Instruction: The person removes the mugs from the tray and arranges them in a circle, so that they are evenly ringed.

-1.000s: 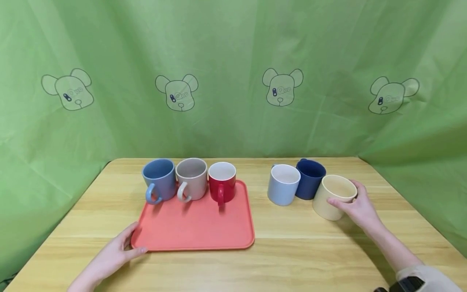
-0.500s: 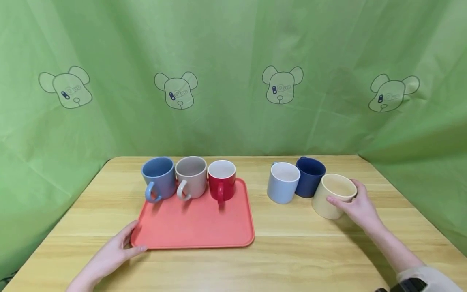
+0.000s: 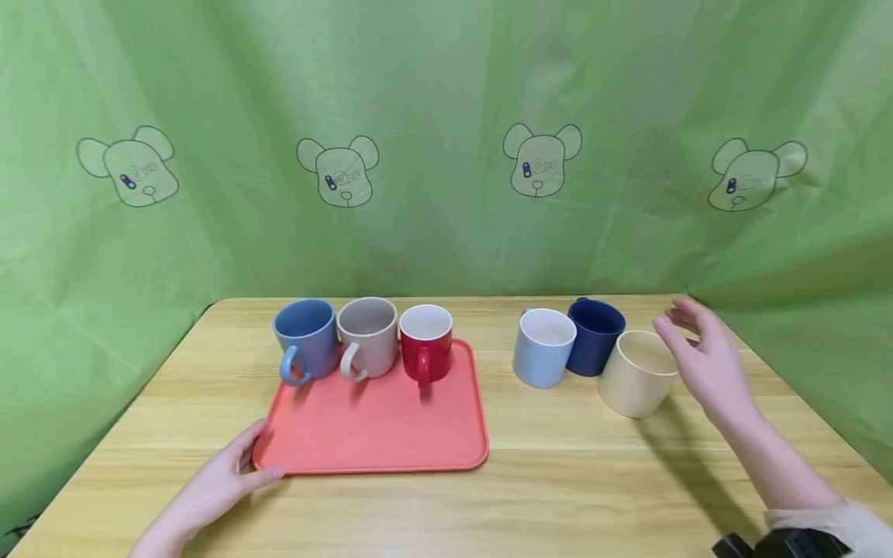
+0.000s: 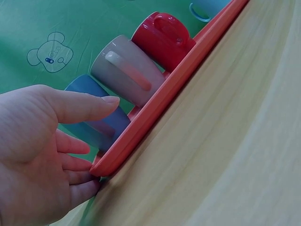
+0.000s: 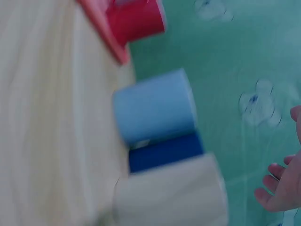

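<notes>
My left hand (image 3: 216,484) is at the front left corner of a coral-red tray (image 3: 377,434). In the left wrist view its fingers touch the tray's corner, while the thumb stretches out above the rim. A blue mug (image 3: 317,353), a grey mug (image 3: 378,353) and a red mug (image 3: 438,358) stand in a row along the tray's back, handles toward me. My right hand (image 3: 715,376) is raised to the right of a cream mug (image 3: 631,391), fingers loosely bent, holding nothing. That mug stands upright on the table; its handle does not show.
Left of the cream mug stand a navy mug (image 3: 589,353) and a light blue mug (image 3: 539,360), close together. The wooden table (image 3: 544,496) ends at a green curtain (image 3: 439,240) behind and at both sides. A dark device sits on my right wrist.
My right hand has let go of the cream mug and moved up and to the right. The mug stays in its place. My left hand keeps its place at the tray.
</notes>
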`<state>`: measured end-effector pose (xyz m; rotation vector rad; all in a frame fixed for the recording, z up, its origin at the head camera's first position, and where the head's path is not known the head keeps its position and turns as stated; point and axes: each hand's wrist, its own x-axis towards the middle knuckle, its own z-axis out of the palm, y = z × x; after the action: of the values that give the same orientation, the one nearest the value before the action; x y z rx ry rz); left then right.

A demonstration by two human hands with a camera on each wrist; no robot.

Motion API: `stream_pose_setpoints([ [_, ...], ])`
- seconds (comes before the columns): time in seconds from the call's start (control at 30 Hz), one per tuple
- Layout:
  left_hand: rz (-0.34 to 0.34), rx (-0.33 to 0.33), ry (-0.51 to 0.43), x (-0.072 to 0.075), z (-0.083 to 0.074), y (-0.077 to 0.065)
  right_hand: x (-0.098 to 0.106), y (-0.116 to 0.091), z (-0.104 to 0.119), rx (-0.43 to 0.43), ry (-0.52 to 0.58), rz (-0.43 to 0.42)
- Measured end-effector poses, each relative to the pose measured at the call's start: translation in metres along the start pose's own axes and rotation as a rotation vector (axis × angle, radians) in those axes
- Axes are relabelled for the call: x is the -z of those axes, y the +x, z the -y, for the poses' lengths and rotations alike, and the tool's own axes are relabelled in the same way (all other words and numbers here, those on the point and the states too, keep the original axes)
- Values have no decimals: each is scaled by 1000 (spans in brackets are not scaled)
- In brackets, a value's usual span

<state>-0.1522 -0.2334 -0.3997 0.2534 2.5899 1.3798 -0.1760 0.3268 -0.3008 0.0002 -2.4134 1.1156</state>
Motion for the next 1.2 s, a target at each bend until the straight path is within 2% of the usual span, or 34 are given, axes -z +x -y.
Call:
stream_pose_setpoints([
  [0.3,4,16,-13,1,-1,-1,-33,11,44,109,128,90],
  [0.43,-2,12,-7,1,-1,-1,-51,13,57,120,196,141],
  [0.77,2,13,-17,0,-2,-1,-110,8,67,66,398,425],
  [1.07,-10,5,-23,1,-1,2,-165,2,62,-7,494,545],
  [1.2,-15,11,-16,1,-1,0,-188,-4,62,-77,531,602],
])
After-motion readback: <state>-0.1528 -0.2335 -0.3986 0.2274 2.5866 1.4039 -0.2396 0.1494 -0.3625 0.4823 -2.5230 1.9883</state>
